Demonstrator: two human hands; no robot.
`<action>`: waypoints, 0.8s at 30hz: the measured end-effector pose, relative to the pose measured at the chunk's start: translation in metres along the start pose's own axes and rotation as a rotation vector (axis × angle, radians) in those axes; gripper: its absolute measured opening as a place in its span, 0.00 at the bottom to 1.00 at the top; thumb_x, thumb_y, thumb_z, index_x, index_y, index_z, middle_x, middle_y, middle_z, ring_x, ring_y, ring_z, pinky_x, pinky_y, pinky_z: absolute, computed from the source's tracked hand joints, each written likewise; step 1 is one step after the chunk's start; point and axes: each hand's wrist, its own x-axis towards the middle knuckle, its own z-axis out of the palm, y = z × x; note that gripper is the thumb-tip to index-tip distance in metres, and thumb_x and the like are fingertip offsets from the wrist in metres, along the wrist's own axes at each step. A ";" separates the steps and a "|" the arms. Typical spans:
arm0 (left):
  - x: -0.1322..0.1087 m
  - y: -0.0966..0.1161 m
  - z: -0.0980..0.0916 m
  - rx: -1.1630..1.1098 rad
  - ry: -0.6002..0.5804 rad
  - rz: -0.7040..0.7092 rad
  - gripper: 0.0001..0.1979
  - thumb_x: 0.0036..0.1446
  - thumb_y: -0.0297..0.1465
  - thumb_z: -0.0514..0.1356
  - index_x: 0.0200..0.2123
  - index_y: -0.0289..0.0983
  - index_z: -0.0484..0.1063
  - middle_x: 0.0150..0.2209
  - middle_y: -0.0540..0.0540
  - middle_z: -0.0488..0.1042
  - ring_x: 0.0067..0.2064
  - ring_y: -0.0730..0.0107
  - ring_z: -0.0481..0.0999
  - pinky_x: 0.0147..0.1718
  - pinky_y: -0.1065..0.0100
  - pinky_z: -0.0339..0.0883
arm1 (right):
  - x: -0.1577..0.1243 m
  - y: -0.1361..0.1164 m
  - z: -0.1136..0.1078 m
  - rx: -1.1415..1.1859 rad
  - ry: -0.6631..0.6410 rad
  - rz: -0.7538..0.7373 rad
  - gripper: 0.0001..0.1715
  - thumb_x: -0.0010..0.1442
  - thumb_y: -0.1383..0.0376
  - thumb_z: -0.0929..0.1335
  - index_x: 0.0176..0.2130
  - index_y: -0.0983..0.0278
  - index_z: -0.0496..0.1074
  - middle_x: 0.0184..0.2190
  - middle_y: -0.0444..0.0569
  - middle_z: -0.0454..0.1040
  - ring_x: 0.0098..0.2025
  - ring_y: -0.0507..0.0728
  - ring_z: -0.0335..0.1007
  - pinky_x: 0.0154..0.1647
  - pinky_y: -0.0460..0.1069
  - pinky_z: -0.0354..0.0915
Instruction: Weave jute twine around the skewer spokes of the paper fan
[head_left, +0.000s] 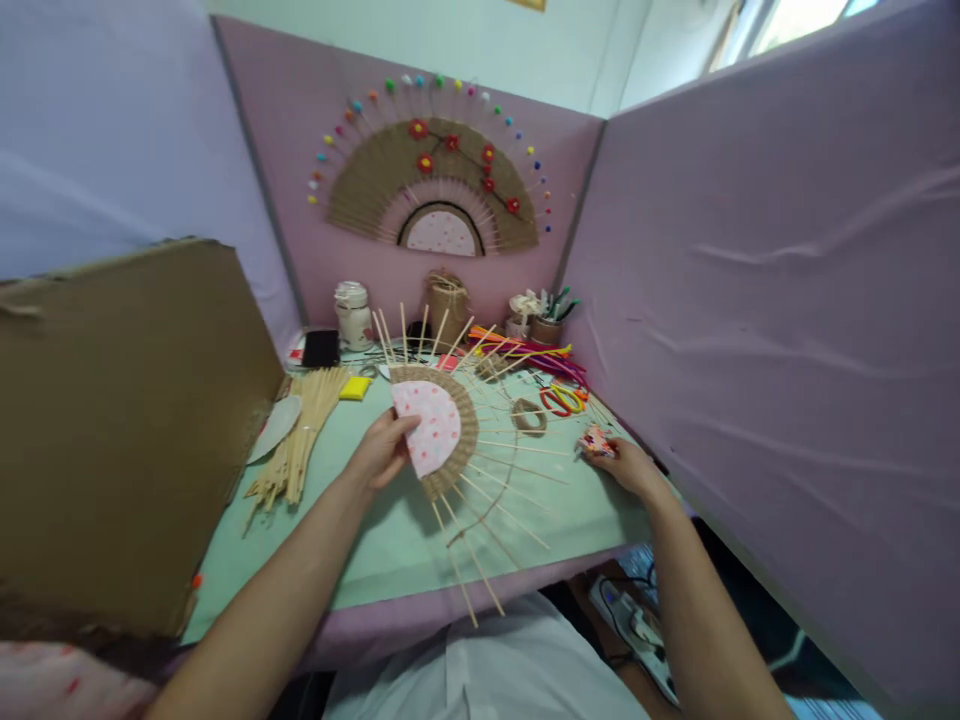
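My left hand grips the straight edge of a half-round fan piece, thumb on its pink dotted centre. A woven twine band surrounds that centre, and thin wooden sticks radiate outward to the right and down. A length of twine curves beneath the sticks. At the table's right side, my right hand has its fingers closed round a small patterned red-and-white object; what it is cannot be made out. Just beyond lie scissors with red and yellow handles.
Bundled sticks lie left beside a cardboard panel. A jar, a twine roll and colourful pipe cleaners are at the back. A twine coil is near the sticks. A finished fan hangs behind.
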 end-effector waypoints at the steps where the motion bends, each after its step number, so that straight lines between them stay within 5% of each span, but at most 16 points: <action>1: 0.000 -0.001 0.000 0.000 -0.008 -0.006 0.17 0.47 0.20 0.62 0.42 0.32 0.71 0.35 0.42 0.81 0.34 0.63 0.81 0.38 0.61 0.77 | -0.003 0.002 -0.004 0.003 0.013 -0.011 0.21 0.52 0.57 0.69 0.40 0.70 0.75 0.35 0.61 0.78 0.36 0.63 0.72 0.35 0.53 0.63; 6: 0.002 -0.003 0.003 -0.057 -0.040 0.032 0.17 0.44 0.21 0.64 0.40 0.33 0.70 0.36 0.42 0.80 0.37 0.63 0.79 0.43 0.59 0.75 | -0.025 0.006 -0.031 0.498 0.326 -0.064 0.24 0.47 0.52 0.70 0.40 0.65 0.74 0.29 0.50 0.75 0.26 0.56 0.65 0.25 0.50 0.61; 11: 0.003 0.003 0.033 -0.136 -0.033 0.173 0.22 0.43 0.21 0.64 0.43 0.39 0.67 0.40 0.47 0.78 0.45 0.64 0.77 0.49 0.58 0.71 | -0.063 -0.042 -0.066 1.174 0.487 -0.173 0.27 0.42 0.49 0.75 0.38 0.60 0.72 0.34 0.47 0.72 0.29 0.53 0.67 0.26 0.48 0.64; 13: 0.003 0.003 0.050 -0.193 -0.035 0.253 0.24 0.43 0.21 0.64 0.45 0.40 0.65 0.44 0.48 0.77 0.49 0.65 0.75 0.51 0.60 0.69 | -0.081 -0.071 -0.075 1.379 0.458 -0.193 0.25 0.43 0.49 0.75 0.38 0.59 0.73 0.35 0.48 0.71 0.32 0.54 0.69 0.26 0.47 0.65; 16: 0.003 -0.010 0.077 -0.263 -0.044 0.319 0.23 0.44 0.23 0.63 0.45 0.41 0.65 0.45 0.48 0.75 0.51 0.65 0.74 0.52 0.61 0.67 | -0.106 -0.109 -0.073 1.526 0.228 -0.221 0.21 0.46 0.50 0.74 0.35 0.60 0.73 0.32 0.47 0.70 0.28 0.51 0.66 0.22 0.46 0.61; 21: 0.002 -0.052 0.104 -0.302 -0.010 0.350 0.23 0.45 0.26 0.65 0.46 0.42 0.63 0.48 0.47 0.73 0.49 0.67 0.73 0.49 0.65 0.68 | -0.128 -0.146 -0.035 1.385 -0.050 -0.281 0.13 0.49 0.58 0.74 0.29 0.63 0.70 0.21 0.41 0.63 0.20 0.47 0.53 0.16 0.43 0.49; 24: -0.001 -0.073 0.107 -0.276 -0.035 0.360 0.25 0.46 0.29 0.66 0.47 0.42 0.62 0.48 0.46 0.72 0.47 0.68 0.74 0.47 0.66 0.69 | -0.127 -0.165 -0.017 1.287 -0.188 -0.357 0.17 0.55 0.55 0.71 0.25 0.63 0.65 0.17 0.39 0.59 0.19 0.47 0.51 0.17 0.45 0.48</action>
